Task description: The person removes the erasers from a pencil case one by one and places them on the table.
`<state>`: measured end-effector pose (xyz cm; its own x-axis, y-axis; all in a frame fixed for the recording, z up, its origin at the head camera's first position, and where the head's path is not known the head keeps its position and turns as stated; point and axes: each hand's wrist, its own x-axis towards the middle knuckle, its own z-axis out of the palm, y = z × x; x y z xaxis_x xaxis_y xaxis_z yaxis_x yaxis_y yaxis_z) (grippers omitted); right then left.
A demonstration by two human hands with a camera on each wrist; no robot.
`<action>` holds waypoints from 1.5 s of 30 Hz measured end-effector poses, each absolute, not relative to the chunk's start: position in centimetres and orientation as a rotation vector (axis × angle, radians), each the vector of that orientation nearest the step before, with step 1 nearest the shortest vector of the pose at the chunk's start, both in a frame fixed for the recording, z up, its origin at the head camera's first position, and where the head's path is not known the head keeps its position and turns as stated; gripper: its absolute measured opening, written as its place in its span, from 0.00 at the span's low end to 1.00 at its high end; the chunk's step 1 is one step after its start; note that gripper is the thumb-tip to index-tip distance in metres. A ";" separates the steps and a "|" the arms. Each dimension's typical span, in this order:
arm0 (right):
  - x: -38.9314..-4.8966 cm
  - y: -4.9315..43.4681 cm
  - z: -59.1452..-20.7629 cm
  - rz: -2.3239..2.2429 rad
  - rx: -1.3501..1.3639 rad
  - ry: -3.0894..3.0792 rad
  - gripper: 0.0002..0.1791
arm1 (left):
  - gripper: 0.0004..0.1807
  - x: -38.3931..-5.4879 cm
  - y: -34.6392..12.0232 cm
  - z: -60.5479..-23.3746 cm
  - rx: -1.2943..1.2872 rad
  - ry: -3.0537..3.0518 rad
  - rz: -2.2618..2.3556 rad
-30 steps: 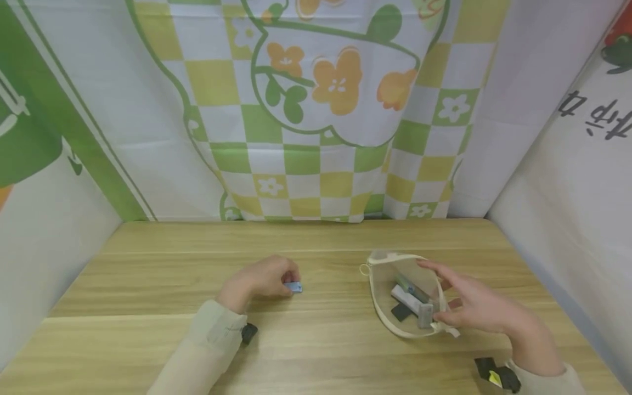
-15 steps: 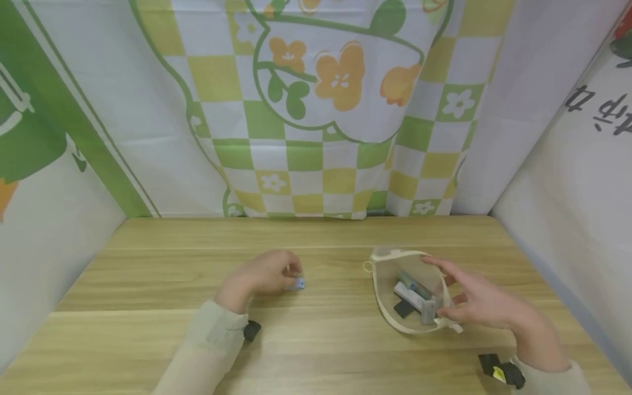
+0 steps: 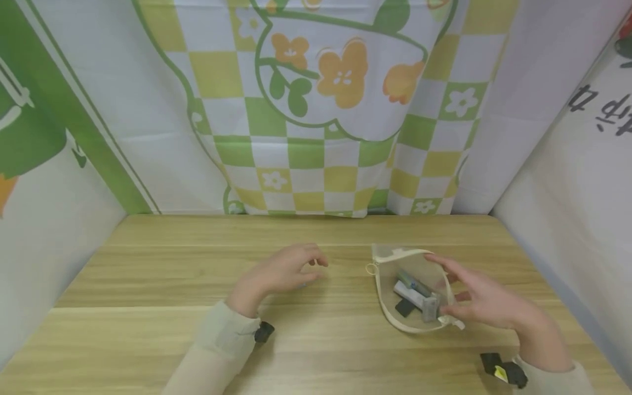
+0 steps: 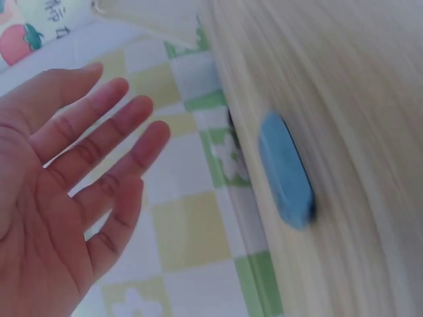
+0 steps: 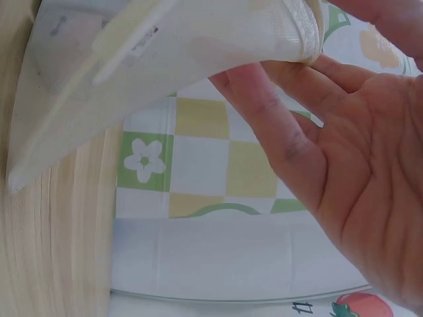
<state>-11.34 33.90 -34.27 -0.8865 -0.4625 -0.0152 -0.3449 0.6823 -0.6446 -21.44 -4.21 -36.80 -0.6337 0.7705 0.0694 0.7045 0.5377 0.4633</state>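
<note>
My left hand (image 3: 288, 270) hovers over the left middle of the table, fingers loosely bent and holding nothing. Below it a small blue oblong object (image 4: 285, 172) lies on the wood; its exact kind cannot be told, and in the head view the hand nearly hides it. On the right, my right hand (image 3: 486, 296) grips the rim of a see-through mesh zip pouch (image 3: 390, 318), whose mouth gapes open. Inside lie a greenish stick-shaped item (image 3: 407, 278), a white bar (image 3: 408, 294), a small grey block (image 3: 429, 309) and a flat black piece (image 3: 405, 307).
The wooden table (image 3: 316, 356) reaches back to a checked, flowered curtain (image 3: 306, 159). White printed side panels stand left and right. A ring-shaped zip pull (image 3: 372, 269) hangs at the pouch's left corner.
My left hand has let go of the blue object, its fingers spreading as it moved right and slightly up in the head view. The right hand still holds the pouch.
</note>
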 end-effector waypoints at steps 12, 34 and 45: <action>-11.2 34.1 -34.2 -0.987 -0.625 2.699 0.53 | 0.15 -20.0 -0.4 -35.9 1.572 2.598 0.766; -11.2 34.3 -34.4 -1.037 -0.657 2.651 0.52 | 0.15 -18.8 6.2 -36.7 1.735 2.480 0.819; -11.4 34.1 -34.2 -1.030 -0.646 2.678 0.51 | 0.15 -18.9 8.1 -37.3 1.713 2.466 0.724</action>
